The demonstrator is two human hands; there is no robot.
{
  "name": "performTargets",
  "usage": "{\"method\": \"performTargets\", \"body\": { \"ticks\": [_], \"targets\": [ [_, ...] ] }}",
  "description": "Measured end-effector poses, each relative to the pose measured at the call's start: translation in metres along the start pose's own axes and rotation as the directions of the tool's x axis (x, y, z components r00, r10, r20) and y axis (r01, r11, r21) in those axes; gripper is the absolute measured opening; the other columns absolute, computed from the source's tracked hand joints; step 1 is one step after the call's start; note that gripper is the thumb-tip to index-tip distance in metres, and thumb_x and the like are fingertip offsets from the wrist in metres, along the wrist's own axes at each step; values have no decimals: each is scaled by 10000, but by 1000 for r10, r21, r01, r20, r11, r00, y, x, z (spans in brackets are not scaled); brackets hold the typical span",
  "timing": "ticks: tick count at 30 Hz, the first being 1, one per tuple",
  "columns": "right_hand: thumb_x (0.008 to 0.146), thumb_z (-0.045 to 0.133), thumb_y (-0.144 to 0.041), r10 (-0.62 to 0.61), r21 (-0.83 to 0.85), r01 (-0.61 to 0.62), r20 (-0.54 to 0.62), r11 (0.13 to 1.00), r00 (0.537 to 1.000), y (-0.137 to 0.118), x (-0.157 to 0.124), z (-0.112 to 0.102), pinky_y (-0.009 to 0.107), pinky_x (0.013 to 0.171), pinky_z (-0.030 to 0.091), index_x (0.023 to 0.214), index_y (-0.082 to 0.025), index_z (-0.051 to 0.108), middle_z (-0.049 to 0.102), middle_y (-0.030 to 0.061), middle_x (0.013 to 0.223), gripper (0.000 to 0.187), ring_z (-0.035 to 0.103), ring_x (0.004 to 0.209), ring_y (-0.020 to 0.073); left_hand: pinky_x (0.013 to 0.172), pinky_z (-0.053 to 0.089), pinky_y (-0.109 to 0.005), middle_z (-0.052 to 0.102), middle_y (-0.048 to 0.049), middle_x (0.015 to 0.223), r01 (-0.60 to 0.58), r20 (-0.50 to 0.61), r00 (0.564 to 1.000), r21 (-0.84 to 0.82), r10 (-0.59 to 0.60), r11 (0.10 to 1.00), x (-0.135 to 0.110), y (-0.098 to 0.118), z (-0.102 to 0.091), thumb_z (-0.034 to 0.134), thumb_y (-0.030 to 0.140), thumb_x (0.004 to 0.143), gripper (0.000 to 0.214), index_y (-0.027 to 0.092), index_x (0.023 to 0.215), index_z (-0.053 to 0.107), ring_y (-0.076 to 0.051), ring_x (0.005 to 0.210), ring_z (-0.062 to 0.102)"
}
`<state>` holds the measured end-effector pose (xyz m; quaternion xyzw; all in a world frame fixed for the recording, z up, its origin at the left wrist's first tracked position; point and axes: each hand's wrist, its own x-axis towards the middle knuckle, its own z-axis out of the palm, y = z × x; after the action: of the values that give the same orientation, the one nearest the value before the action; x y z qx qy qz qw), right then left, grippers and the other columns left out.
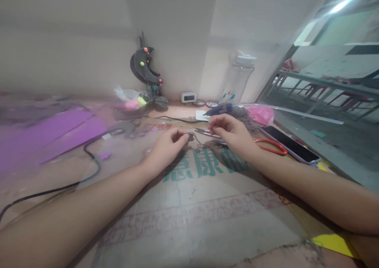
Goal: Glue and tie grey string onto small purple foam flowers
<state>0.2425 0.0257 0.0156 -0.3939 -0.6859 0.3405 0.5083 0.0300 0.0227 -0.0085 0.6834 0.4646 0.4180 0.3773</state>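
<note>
My left hand [167,146] rests on the cardboard sheet [204,197] with its fingers pinched on a small dark purple piece [191,136] that has a thin wire trailing from it. My right hand [229,132] is curled just to its right, fingers closed over slim metal pliers [204,132] that lie pointing left. The two hands are a few centimetres apart. The picture is blurred, so I cannot make out the small piece in detail.
Red-handled scissors [271,145] and a phone [288,143] lie right of my right hand. Behind are a blue glue gun [219,110], grey yarn [244,116], a pink bag [260,114], a water bottle [238,78], a small clock [188,97], a dark moon ornament [143,66]. Purple foam sheets [56,134] and a black cable [89,157] lie left.
</note>
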Motion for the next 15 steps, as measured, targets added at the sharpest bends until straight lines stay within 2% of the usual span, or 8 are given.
{"method": "performTargets", "body": {
  "ticks": [12, 15],
  "targets": [
    [797, 602, -183, -55, -156, 54, -1, 986, 998, 3, 1, -5, 337, 804, 485, 946, -207, 617, 635, 22, 914, 151, 601, 851, 163, 698, 465, -284, 726, -44, 856, 3, 1, 1000, 15, -3, 1000, 0, 2, 0, 561, 383, 853, 223, 175, 863, 641, -184, 762, 650],
    [804, 583, -178, -86, -226, 87, 13, 970, 996, 5, 3, -9, 339, 800, 467, 898, -206, 632, 627, 21, 893, 110, 589, 842, 168, 699, 462, -281, 723, -39, 837, -4, 6, 1000, 26, 4, 1000, -1, 3, 0, 561, 379, 855, 215, 180, 850, 644, -182, 758, 649]
  ]
}}
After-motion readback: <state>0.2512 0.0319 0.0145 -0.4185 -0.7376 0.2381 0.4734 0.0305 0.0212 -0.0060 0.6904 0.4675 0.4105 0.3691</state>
